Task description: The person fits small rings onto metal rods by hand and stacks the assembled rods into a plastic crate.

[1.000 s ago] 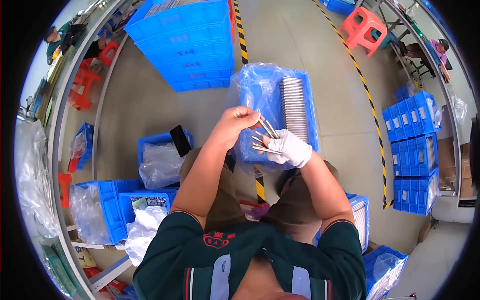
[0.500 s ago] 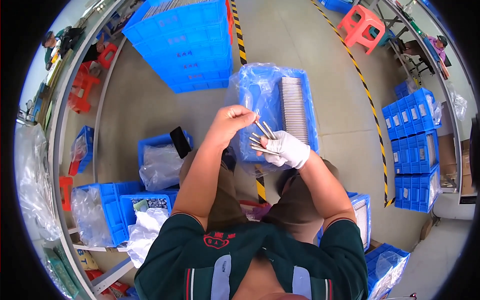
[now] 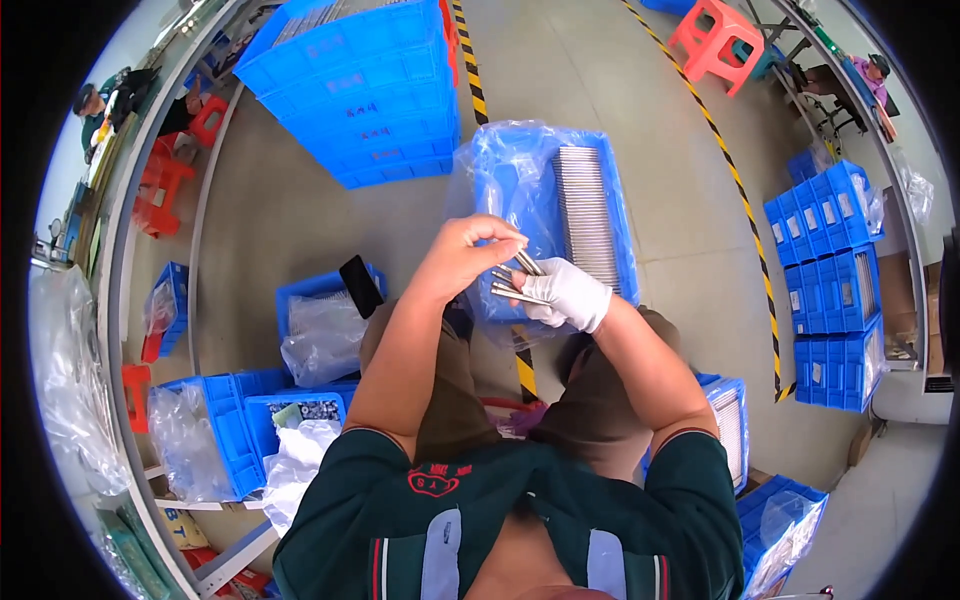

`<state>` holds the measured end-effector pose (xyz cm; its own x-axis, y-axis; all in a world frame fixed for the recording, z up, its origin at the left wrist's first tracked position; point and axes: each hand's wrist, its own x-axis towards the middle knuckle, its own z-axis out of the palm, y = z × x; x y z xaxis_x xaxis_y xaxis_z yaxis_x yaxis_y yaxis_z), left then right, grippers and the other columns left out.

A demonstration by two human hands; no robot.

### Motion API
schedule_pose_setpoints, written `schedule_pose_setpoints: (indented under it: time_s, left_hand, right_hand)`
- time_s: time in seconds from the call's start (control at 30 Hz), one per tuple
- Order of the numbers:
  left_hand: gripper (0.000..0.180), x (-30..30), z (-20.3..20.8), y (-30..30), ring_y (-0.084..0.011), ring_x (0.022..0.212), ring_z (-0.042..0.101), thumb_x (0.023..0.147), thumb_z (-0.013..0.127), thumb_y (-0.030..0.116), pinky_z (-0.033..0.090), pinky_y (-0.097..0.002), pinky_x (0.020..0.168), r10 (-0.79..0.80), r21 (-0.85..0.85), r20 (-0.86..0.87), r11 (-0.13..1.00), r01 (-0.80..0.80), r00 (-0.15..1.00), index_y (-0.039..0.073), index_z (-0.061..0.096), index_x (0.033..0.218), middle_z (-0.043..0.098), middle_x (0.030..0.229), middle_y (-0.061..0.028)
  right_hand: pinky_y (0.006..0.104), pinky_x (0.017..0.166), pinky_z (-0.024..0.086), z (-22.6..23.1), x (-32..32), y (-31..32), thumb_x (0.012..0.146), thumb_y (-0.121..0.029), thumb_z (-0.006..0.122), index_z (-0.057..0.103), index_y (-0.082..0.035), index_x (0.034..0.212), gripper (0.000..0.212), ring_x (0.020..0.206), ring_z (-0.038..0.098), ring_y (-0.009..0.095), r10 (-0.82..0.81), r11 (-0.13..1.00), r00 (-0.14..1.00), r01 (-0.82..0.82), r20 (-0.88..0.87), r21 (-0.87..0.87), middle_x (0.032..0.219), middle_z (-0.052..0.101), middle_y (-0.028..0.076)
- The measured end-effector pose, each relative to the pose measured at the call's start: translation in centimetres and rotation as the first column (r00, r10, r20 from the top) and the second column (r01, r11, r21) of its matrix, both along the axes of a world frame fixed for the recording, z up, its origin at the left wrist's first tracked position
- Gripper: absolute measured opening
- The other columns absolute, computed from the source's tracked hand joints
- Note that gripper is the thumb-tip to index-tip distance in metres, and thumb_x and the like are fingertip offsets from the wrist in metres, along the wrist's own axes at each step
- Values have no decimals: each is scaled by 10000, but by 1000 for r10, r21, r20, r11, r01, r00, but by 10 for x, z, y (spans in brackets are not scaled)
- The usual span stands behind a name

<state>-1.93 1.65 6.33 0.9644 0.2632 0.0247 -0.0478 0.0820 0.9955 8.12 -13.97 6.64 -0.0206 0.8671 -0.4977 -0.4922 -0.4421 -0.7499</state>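
Note:
My right hand (image 3: 574, 295), in a white glove, is closed around several slim metal rods (image 3: 512, 292) that fan out toward the left. My bare left hand (image 3: 462, 258) pinches at the tip of one of these rods, thumb and fingertips together. Both hands are over the near part of a blue plastic crate (image 3: 624, 225) lined with clear plastic film (image 3: 515, 190). Inside the crate, a long row of similar metal rods (image 3: 588, 210) lies stacked along its right side. The rods' exact end shapes are too small to tell.
Stacked blue crates (image 3: 390, 110) stand at the far left. A crate with a plastic bag (image 3: 325, 340) and a dark phone (image 3: 360, 285) is left of my legs. More stacked crates (image 3: 835, 290) and a red stool (image 3: 715, 45) stand at right. Other people sit at both far sides.
My left fingers have come closer to the rods in my right hand, and the rods there have shifted, bunching more closely. The whole view has tilted slightly.

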Motion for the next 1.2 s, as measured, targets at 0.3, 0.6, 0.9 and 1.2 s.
schedule_pose_setpoints:
  time_s: [0.3,0.6,0.9,1.2]
  left_hand:
    - [161,8,-13,0,-173,849,562,867,520,180,444,-312,783,301,-332,127,911,-246,945,25,566,866,602,890,-100]
    - [186,19,-17,-36,-141,799,566,872,498,196,449,-273,732,-153,-148,-67,979,142,986,21,556,846,601,879,-73]
    - [208,21,-16,-22,-101,800,524,883,472,252,385,-246,715,383,-248,-126,881,-402,915,59,550,887,604,873,-46]
    - [194,18,-7,-30,-99,740,496,895,442,221,394,-245,704,145,-410,-204,886,-219,968,55,537,863,582,826,-40]
  right_hand:
    - [196,352,160,-7,5,0,824,-371,579,520,-58,843,318,395,254,35,-12,996,995,21,-101,92,527,353,-53]
    - [220,373,271,-41,-3,8,769,-160,650,481,-111,750,177,422,384,65,89,994,988,-96,128,52,554,414,-43]
    - [253,461,396,-78,89,49,792,-158,552,530,-62,873,127,533,471,96,227,972,777,-147,586,-182,620,485,-3]
    - [404,682,439,-143,212,108,737,-161,578,576,-106,801,85,773,584,302,-16,989,-422,125,907,76,782,609,121]
